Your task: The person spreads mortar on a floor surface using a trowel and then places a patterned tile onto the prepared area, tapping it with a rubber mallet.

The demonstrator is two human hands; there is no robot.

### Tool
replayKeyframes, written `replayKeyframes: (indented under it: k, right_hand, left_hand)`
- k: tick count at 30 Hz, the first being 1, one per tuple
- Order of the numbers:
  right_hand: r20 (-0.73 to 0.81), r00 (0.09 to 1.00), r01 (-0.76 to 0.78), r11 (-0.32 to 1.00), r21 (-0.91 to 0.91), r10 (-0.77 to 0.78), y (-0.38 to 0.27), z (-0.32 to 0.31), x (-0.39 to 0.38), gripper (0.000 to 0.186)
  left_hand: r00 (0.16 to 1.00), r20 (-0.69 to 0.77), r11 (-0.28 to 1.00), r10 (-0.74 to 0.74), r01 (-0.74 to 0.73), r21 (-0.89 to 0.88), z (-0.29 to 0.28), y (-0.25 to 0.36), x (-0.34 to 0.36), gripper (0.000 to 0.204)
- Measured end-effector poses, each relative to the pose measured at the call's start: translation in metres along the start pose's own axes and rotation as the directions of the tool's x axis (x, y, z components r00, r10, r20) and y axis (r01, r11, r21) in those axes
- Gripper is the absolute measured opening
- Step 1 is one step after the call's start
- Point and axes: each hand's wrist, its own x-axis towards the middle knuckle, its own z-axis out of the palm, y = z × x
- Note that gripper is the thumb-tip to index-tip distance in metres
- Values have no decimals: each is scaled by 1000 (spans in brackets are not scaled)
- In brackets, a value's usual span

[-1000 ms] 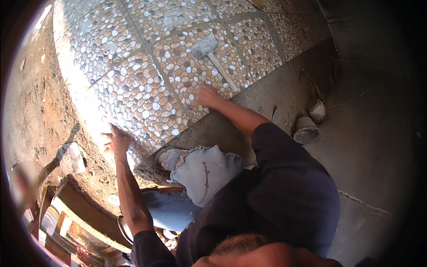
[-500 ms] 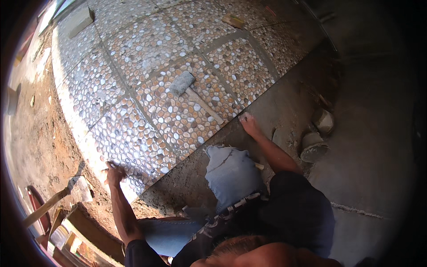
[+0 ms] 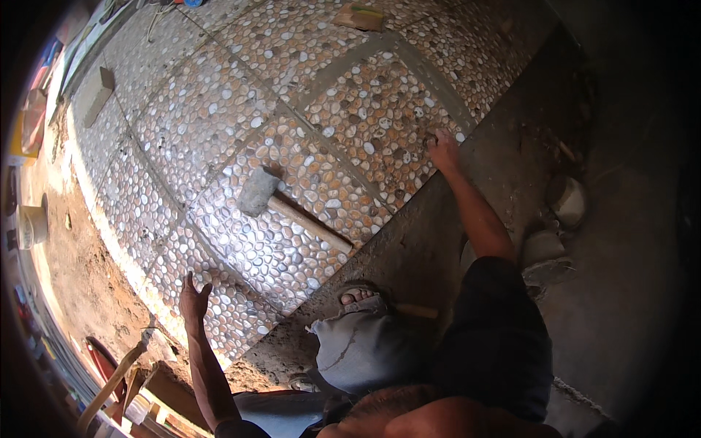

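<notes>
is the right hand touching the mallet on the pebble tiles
Apart. The head view shows the right hand pressed on the edge of the pebble tiles, while the mallet lies well to its left with several rows of pebbles between them.

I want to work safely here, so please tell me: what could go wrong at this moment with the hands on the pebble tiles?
The mallet lies loose on the pebble tiles between both hands; a shifting knee or hand might knock it. The right hand presses at the tile edge beside bare mortar, so it could slip. The left hand leans near the outer edge, which might tip that tile.
</notes>
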Motion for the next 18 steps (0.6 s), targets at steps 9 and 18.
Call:
replayKeyframes:
  k: [9,18]
  right_hand:
    - [663,731,-177,895,410,-159,-47,-141,-246,29]
    - [858,494,-318,948,30,139,-5,-378,-413,32]
  left_hand:
    - [896,292,939,-334,342,24,-106,-13,-224,66]
    - [365,687,429,-629,899,-85,-195,13,-545,30]
